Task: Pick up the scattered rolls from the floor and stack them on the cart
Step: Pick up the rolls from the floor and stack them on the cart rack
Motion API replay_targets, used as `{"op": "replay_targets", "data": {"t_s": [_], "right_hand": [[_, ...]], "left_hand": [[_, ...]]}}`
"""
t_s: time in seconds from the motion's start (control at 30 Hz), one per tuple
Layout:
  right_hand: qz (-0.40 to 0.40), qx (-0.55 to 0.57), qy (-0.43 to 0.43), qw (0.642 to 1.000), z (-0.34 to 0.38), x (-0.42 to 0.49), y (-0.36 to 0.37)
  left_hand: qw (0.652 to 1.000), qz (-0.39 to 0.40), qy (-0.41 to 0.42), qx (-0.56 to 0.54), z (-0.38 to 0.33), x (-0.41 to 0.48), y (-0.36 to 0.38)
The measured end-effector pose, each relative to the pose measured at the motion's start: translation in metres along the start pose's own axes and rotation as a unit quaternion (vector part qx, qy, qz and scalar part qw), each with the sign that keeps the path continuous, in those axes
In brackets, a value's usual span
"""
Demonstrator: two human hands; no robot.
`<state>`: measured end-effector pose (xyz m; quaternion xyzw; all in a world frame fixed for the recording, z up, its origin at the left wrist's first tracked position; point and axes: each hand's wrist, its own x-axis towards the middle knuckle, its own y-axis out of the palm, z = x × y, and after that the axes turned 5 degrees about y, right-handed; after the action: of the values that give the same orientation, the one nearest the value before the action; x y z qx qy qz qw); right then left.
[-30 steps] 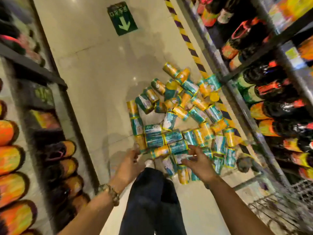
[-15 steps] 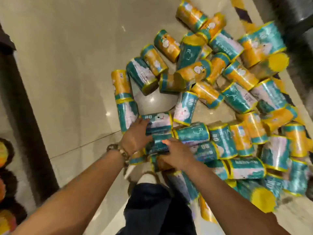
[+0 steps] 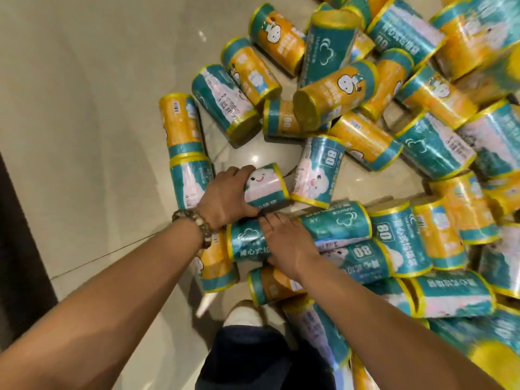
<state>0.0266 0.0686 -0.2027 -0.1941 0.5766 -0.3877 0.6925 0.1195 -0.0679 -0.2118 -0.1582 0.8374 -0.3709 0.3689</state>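
On the floor (image 3: 84, 108), hands grabbed rolls (image 3: 363, 140).
Left hand's (image 3: 225, 197) fingers (image 3: 244, 172) hugged the smiley roll (image 3: 264, 187); at 6 o'clock, right hand's (image 3: 287, 243) fingers (image 3: 267, 224) gripped a teal roll (image 3: 246, 244) to lift.

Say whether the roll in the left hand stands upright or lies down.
Lying down: the left hand grips the roll, whose yellow-rimmed end faces sideways.

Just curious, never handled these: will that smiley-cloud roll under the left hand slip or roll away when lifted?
The smiley-cloud roll is probably slippery: glossy wrapper with glare. It may roll if nudged, a cylinder lying sideways on the smooth floor. Seemingly light: the left hand wraps it alone.
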Motion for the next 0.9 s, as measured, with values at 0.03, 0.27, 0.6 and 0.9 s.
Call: {"op": "replay_targets", "data": {"t_s": [0.03,0.27,0.6,0.9], "right_hand": [[-0.005,0.010,0.001,1.000,0.000,-0.003,-0.003],[-0.033,0.260,0.137,0.955,0.017,-0.109,-0.056],[-0.201,0.815,0.255,0.481,0.075,-0.399,-0.291],[-0.262,0.897,0.159,0.317,0.111,-0.596,-0.372]], "left_hand": [[0.999,-0.032,-0.007,-0.037,-0.002,-0.006,-0.005],[0.845,-0.197,-0.206,-0.452,-0.061,-0.103,-0.091],[0.784,-0.088,-0.169,-0.591,-0.257,-0.296,-0.305],[0.752,0.135,-0.024,-0.645,-0.397,-0.415,-0.408]]}}
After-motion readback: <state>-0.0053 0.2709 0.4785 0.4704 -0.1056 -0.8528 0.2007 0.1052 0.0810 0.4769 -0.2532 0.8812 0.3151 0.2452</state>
